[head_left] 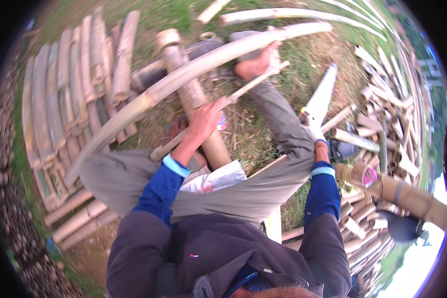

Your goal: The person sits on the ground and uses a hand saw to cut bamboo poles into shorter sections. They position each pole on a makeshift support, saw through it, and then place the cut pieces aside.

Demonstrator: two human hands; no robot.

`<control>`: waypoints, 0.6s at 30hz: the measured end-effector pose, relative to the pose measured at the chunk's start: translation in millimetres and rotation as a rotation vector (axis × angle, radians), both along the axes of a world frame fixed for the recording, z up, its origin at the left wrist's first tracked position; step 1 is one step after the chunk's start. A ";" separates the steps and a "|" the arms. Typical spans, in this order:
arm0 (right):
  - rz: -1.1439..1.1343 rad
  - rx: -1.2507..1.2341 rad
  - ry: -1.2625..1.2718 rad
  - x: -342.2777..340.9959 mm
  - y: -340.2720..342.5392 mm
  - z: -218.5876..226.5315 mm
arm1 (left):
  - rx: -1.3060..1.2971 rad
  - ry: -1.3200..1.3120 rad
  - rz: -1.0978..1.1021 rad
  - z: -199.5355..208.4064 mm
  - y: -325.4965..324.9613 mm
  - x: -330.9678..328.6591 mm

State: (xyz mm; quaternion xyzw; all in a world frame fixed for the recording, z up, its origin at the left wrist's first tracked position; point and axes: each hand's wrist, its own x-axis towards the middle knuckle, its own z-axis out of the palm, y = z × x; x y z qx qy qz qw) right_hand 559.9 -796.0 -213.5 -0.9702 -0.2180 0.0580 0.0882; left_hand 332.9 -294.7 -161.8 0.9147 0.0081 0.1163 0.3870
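Note:
A thin bamboo stick (256, 83) slants across in front of my body. My left hand (205, 120) is closed around it near its middle. Out to the right, my right hand (313, 130) grips a handsaw whose pale, tapering blade (323, 93) points away from me. A long bamboo pole (184, 70), looking bent here, spans from beside my left knee to beyond my bare foot (257, 65). Beneath it and my left hand lies a thicker bamboo piece (185, 92), pointing away from me. A whitish sheet (217, 179) rests near my lap.
Cut bamboo lengths (84, 74) lie in rows on the left. A loose heap of bamboo pieces (377, 119) spreads along the right. Close by on that side is a thick bamboo tube (405, 194) with a pink label. More poles (283, 15) lie on the grass ahead.

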 end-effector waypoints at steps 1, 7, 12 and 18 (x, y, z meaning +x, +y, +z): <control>-0.001 0.024 -0.001 1.2 -5.7 -5.4 | 0.019 0.025 0.015 4.0 -2.6 1.4; 0.042 0.043 0.121 27.7 -40.5 -30.5 | 0.131 -0.106 0.023 59.8 27.6 -1.4; 0.079 -0.125 0.063 36.0 -14.1 -24.9 | 0.421 -0.152 0.147 105.0 100.5 -26.3; 0.004 -0.293 -0.020 31.4 -38.7 -17.5 | 0.576 -0.357 0.144 114.1 209.8 -60.8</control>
